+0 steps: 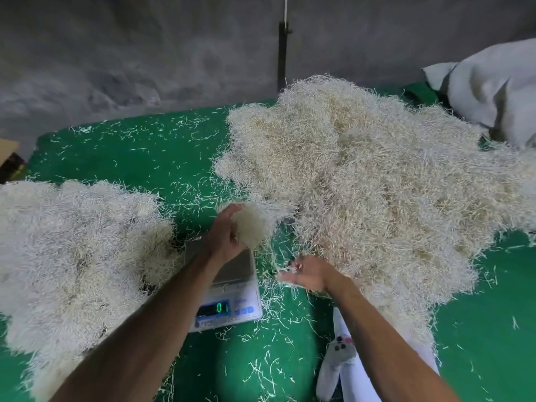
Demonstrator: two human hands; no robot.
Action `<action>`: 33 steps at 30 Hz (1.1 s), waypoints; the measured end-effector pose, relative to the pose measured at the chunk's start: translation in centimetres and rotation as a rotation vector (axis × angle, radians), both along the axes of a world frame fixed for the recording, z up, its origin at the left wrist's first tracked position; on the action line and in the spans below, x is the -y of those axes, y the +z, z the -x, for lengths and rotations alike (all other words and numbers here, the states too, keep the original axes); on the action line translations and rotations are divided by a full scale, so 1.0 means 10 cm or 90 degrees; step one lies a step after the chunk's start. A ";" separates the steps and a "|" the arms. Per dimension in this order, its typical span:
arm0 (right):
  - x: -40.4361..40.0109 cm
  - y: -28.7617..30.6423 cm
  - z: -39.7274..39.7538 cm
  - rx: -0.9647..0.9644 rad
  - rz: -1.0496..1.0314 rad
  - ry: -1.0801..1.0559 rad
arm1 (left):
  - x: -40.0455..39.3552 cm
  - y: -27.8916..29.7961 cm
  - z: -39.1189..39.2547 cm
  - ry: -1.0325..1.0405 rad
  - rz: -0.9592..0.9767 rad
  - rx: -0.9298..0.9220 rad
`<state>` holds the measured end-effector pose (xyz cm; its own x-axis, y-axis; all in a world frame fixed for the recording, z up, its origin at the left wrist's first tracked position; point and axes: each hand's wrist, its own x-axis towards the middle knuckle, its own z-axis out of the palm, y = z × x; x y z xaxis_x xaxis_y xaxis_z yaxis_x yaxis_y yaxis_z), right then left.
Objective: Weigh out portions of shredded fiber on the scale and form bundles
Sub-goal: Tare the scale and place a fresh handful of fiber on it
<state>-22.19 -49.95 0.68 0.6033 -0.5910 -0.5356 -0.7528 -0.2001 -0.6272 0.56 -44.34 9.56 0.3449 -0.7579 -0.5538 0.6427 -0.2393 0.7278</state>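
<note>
Left hand [224, 236] grips a wad [251, 224] over the scale [232, 285]; right hand [304, 274] seemingly loose-fingered — strands could shed, skewing weight.

Both forearms bare, no sleeves showing; right hand [304, 272] perhaps wears a ring, blurred.

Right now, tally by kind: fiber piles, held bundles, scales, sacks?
Fiber piles: 2 (left pile, right pile)
Held bundles: 1 (bundle in left hand)
Scales: 1 (scale)
Sacks: 1 (grey sack)
Total: 5
</note>
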 end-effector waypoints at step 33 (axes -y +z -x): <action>0.46 0.25 -0.13 0.061 0.238 -0.201 | -0.11 0.03 0.12 -0.652 -0.214 0.810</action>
<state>-20.93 -54.55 3.16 0.4001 -0.8937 -0.2031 -0.7550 -0.1958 -0.6259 -0.67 -43.23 9.85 0.1425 -0.8529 -0.5023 -0.7905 -0.4035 0.4608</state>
